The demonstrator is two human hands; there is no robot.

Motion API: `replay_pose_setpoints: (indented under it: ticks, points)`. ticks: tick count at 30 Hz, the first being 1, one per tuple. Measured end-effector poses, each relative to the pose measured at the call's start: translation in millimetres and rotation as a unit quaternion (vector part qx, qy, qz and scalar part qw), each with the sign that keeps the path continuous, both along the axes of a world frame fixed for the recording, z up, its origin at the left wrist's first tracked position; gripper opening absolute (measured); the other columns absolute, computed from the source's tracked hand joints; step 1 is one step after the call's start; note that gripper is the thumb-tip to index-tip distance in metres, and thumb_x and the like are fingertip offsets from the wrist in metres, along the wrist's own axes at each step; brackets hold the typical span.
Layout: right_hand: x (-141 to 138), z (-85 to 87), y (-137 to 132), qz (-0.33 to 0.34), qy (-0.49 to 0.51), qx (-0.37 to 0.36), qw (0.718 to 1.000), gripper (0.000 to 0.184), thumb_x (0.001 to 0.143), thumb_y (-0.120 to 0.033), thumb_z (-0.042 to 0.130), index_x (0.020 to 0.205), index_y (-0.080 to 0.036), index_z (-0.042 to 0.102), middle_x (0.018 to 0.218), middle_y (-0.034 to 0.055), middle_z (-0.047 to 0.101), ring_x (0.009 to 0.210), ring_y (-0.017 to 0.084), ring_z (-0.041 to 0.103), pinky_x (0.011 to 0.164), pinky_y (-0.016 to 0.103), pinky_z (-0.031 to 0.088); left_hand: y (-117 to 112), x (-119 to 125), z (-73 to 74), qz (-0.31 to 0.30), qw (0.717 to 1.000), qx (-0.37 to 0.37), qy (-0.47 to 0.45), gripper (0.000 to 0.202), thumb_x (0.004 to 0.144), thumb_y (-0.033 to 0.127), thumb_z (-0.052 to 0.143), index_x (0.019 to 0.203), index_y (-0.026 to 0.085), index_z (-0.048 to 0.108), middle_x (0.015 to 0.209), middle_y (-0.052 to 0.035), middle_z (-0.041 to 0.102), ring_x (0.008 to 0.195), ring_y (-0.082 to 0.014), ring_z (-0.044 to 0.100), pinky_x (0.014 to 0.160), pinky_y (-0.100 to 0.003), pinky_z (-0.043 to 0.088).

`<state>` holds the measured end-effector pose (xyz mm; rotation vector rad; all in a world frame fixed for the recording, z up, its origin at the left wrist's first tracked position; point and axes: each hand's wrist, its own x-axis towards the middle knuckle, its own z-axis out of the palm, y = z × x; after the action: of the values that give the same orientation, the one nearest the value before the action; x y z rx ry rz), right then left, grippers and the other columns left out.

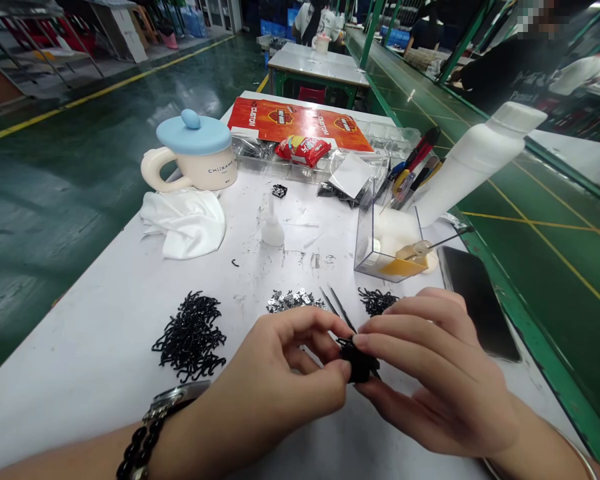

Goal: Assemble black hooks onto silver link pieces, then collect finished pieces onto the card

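My left hand (pixel 295 373) pinches a small black part (pixel 360 363) between thumb and fingertips. From the other side, the fingers of my right hand (pixel 430 373) close on the same part. A pair of tweezers (pixel 339 308) passes by the part, its two tips pointing away from me; which fingers bear it is hidden. Just beyond my hands lies a pile of small silvery metal pieces (pixel 293 300). A heap of small curved black pieces (pixel 190 337) is left of my left hand, and a smaller black heap (pixel 377 300) sits beyond my right fingers.
A white squeeze bottle (pixel 273 230) stands mid-table. At left are a lidded mug (pixel 205 160) and a white cloth (pixel 185 223). To the right are a clear organizer box (pixel 365 257), a white bottle (pixel 480 160) and a phone (pixel 477 300). Behind lies an orange printed sheet (pixel 290 123).
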<state>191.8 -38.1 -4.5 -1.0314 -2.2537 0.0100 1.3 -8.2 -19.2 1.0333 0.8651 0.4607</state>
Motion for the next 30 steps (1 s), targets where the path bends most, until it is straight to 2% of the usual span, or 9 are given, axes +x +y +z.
replay_pose_setpoints:
  ticks: [3,7,15,19,22,26,28,30]
  points:
    - [-0.4,-0.1,-0.3,0.007,0.008,-0.009,1.0,0.018,0.078,-0.017,0.062,0.096,-0.014,0.062,0.086,0.0026,0.067,0.084,0.018,0.052,0.077,0.038,0.038,-0.2,1.0,0.7,0.003,1.0,-0.019,-0.011,0.015,0.072,0.017,0.064,0.086,0.02,0.061,0.067,0.0056,0.053,0.057,-0.0053,0.048,0.055,-0.016,0.039]
    - [-0.7,0.2,-0.2,0.013,0.013,-0.011,1.0,0.019,0.076,-0.016,0.062,0.095,-0.013,0.062,0.086,0.0029,0.066,0.085,0.018,0.052,0.077,0.038,0.038,-0.3,3.0,3.6,0.008,0.999,-0.043,-0.023,0.014,0.07,0.011,0.063,0.082,0.018,0.058,0.062,0.0071,0.051,0.053,-0.0032,0.045,0.051,-0.013,0.036]
    - [-0.9,0.7,-0.2,0.003,0.008,-0.001,1.0,0.016,0.077,-0.019,0.063,0.093,-0.016,0.062,0.084,0.0027,0.067,0.084,0.018,0.055,0.075,0.037,0.041,-0.8,4.5,4.4,0.032,0.999,-0.038,-0.012,0.016,0.065,0.01,0.065,0.079,0.017,0.059,0.062,0.0064,0.05,0.054,-0.0037,0.045,0.051,-0.014,0.037]
    - [1.7,0.7,0.1,0.014,0.007,0.002,1.0,0.018,0.076,-0.017,0.063,0.093,-0.015,0.062,0.087,0.0027,0.067,0.084,0.018,0.054,0.076,0.038,0.04,-1.8,6.9,3.7,0.036,0.999,0.022,0.006,0.017,0.065,0.01,0.063,0.079,0.018,0.059,0.063,0.0058,0.053,0.055,-0.0047,0.049,0.053,-0.015,0.041]
    - [3.3,-0.2,0.0,0.017,-0.001,0.016,1.0,0.017,0.075,-0.015,0.063,0.092,-0.017,0.064,0.086,0.0014,0.068,0.084,0.018,0.053,0.076,0.038,0.04,-4.4,6.5,4.1,0.039,0.991,0.125,0.013,0.022,0.064,0.004,0.059,0.08,0.02,0.058,0.065,0.0059,0.055,0.058,-0.0059,0.053,0.055,-0.015,0.045]
    - [-1.6,-0.1,-1.4,0.021,-0.022,0.077,0.997,0.014,0.076,-0.014,0.063,0.089,-0.018,0.065,0.084,-0.0006,0.07,0.082,0.017,0.054,0.074,0.037,0.039,-4.6,0.9,5.7,0.027,0.967,0.255,0.005,0.027,0.065,0.002,0.057,0.084,0.021,0.057,0.07,0.0046,0.059,0.063,-0.0086,0.056,0.062,-0.018,0.049]
    - [-1.8,2.6,-2.2,0.018,-0.017,0.093,0.995,0.009,0.078,-0.017,0.063,0.086,-0.017,0.065,0.081,-0.0007,0.07,0.079,0.016,0.056,0.074,0.036,0.04,-2.9,-2.9,6.1,-0.003,0.968,0.25,-0.027,0.028,0.068,0.006,0.06,0.091,0.02,0.057,0.076,0.002,0.061,0.069,-0.0108,0.059,0.068,-0.022,0.051]
    - [7.8,8.0,-2.8,-0.003,-0.005,0.107,0.994,0.007,0.079,-0.02,0.062,0.085,-0.016,0.064,0.079,0.001,0.069,0.077,0.017,0.057,0.075,0.037,0.041,-1.0,-5.9,5.7,-0.037,0.978,0.193,-0.074,0.032,0.073,0.014,0.062,0.103,0.02,0.055,0.088,-0.0023,0.063,0.077,-0.0132,0.06,0.073,-0.026,0.051]
